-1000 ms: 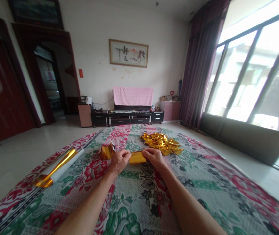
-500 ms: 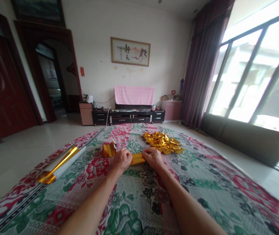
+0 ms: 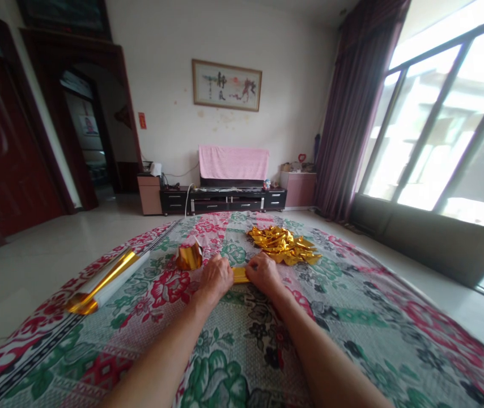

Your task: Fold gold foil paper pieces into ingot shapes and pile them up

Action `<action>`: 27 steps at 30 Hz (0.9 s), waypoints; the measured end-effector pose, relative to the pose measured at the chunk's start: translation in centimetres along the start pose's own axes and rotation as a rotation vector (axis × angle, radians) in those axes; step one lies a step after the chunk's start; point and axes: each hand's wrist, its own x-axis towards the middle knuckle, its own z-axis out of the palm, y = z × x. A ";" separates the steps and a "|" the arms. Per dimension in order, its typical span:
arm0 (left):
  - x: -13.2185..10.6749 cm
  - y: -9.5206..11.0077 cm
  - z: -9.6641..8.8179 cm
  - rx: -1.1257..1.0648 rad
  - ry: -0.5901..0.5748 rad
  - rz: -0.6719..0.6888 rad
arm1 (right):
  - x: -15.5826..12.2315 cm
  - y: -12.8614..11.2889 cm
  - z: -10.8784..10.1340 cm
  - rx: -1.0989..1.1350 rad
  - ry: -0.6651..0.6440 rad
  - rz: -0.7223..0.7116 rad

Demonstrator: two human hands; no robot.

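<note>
A narrow strip of gold foil paper (image 3: 240, 275) spans the gap between my hands, just above or on the flowered cloth. My left hand (image 3: 217, 277) is closed on its left end, and my right hand (image 3: 264, 272) pinches the other end. The fingers cover both ends of the strip. Just beyond my right hand lies a heap of folded gold foil pieces (image 3: 282, 245). A curled piece of gold foil (image 3: 189, 256) stands to the left of my left hand.
A flowered cloth (image 3: 344, 362) covers the round surface under my hands. Toward its left edge lies a loose roll of gold foil sheets with a white back (image 3: 106, 280). Farther off, a low black cabinet (image 3: 212, 204) stands against the wall, with a pink towel (image 3: 233, 162) above it.
My left hand has shifted slightly right, toward the right hand. The visible stretch of gold foil between them is shorter and narrower. The heap and the roll stay where they were.
</note>
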 end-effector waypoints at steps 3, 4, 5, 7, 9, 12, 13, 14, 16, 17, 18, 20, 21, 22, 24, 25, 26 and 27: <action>-0.1 0.0 -0.2 -0.053 0.006 0.017 | -0.1 -0.1 -0.1 -0.003 -0.019 -0.008; -0.2 0.0 -0.2 -0.079 0.016 0.026 | -0.2 -0.2 -0.1 0.001 -0.026 -0.013; -0.2 -0.1 -0.2 -0.104 0.027 0.035 | -0.2 -0.2 -0.1 0.003 -0.032 -0.018; -0.3 -0.1 -0.2 -0.139 0.040 0.055 | -0.3 -0.3 -0.1 0.000 -0.035 -0.024; -0.3 -0.2 -0.1 -0.148 0.035 0.083 | -0.4 -0.2 0.0 -0.012 -0.035 -0.023; -0.3 -0.3 0.0 -0.146 0.016 0.117 | -0.4 -0.1 0.2 -0.021 -0.039 -0.017; -0.3 -0.3 0.0 -0.146 0.011 0.124 | -0.4 0.0 0.3 -0.022 -0.042 -0.016; -0.3 -0.4 0.1 -0.147 0.008 0.128 | -0.5 0.1 0.4 -0.025 -0.044 -0.014; -0.3 -0.4 0.0 -0.146 0.000 0.132 | -0.5 0.2 0.5 -0.029 -0.046 -0.016; -0.3 -0.4 0.0 -0.145 -0.007 0.134 | -0.5 0.2 0.6 -0.028 -0.044 -0.018; -0.3 -0.4 -0.1 -0.143 -0.015 0.135 | -0.5 0.2 0.6 -0.026 -0.042 -0.019; -0.4 -0.4 -0.1 -0.135 -0.026 0.141 | -0.6 0.1 0.5 -0.016 -0.056 -0.030; -0.4 -0.3 -0.2 -0.129 -0.028 0.143 | -0.6 0.0 0.4 -0.015 -0.074 -0.039; -0.4 -0.3 -0.2 -0.121 -0.026 0.145 | -0.6 -0.1 0.3 -0.016 -0.096 -0.047; -0.5 -0.3 -0.2 -0.107 -0.017 0.156 | -0.6 -0.2 0.0 -0.022 -0.133 -0.062; -0.6 -0.3 -0.2 -0.103 -0.012 0.163 | -0.6 -0.3 -0.1 -0.028 -0.143 -0.065; -0.6 -0.4 -0.3 -0.099 -0.008 0.170 | -0.6 -0.3 -0.2 -0.034 -0.145 -0.066; -0.7 -0.4 -0.3 -0.095 -0.006 0.176 | -0.7 -0.4 -0.2 -0.040 -0.145 -0.070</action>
